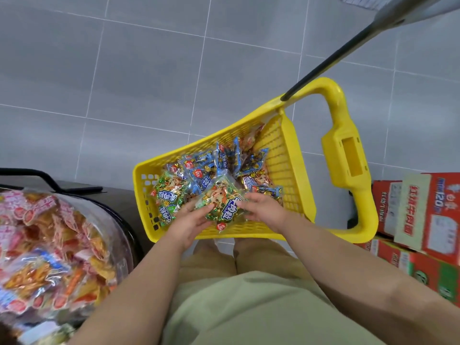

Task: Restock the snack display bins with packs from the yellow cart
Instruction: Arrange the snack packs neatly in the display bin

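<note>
The cart (283,155) stands at frame centre on the grey tiled floor (149,70), with its handle (348,155) toward the right. A black pole (331,63) runs from the upper right corner down to the handle's upper end. The cart holds a loose heap of packs (199,170), mostly blue, with green ones on its left side. Both hands are inside the cart at its lower edge and hold one green pack (221,205) between them, above the heap. The left hand (189,222) grips the pack's left edge: the thumb lies on the printed face, and the other fingers are hidden beneath the pack. The right hand (263,210) grips the right edge with its fingers curled close together onto the wrapper. Whether the pack still rests on the heap cannot be determined. The bin (122,245), with a clear curved wall, occupies the lower left of the frame, just beside the cart, and holds pink and orange packs. Red cartons (428,212) are stacked at the right edge, just beside the handle.
</note>
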Available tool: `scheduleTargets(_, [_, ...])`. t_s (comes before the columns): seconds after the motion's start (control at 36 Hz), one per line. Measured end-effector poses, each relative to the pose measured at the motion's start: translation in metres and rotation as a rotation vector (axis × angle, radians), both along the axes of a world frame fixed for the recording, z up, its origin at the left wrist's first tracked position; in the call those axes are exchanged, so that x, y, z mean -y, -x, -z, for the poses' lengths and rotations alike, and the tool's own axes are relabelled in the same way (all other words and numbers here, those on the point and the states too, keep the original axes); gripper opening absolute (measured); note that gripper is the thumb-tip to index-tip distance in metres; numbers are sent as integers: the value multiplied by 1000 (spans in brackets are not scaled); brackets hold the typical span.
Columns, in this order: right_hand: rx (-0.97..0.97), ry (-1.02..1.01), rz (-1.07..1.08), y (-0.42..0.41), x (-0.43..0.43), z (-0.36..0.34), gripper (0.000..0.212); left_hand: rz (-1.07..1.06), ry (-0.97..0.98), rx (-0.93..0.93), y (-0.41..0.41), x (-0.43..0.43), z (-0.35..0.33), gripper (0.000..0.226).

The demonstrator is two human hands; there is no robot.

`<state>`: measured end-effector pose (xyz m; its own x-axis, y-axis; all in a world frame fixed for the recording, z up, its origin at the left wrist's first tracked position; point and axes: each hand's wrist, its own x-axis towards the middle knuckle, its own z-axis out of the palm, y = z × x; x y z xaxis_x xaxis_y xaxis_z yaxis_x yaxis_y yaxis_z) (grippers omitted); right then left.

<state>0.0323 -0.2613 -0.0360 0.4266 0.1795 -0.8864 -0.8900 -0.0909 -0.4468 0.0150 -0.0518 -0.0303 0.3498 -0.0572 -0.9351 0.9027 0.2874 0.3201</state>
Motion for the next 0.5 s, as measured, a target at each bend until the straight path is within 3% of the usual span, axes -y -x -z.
scheduleTargets(0.08, [-38, -2, -23, -1, -3, 3, 23, -43, -22, -28, 4, -8, 4, 91])
scheduleTargets(0.14, [-13, 45, -18, -4, -9, 8, 21, -122, -53, -52, 8, -16, 8, 88])
scheduleTargets(0.31, [84, 179, -314, -20, -60, 21, 22, -355, -120, 32, 24, -61, 0, 39])
scheduleTargets(0.39, [99, 180, -444, -30, -100, 28, 23, -443, -260, 88, 33, -93, -3, 22])
scheduleTargets(0.5, [78, 241, -527, -40, -154, 35, 33, -459, -469, 79, 39, -133, -5, 50])
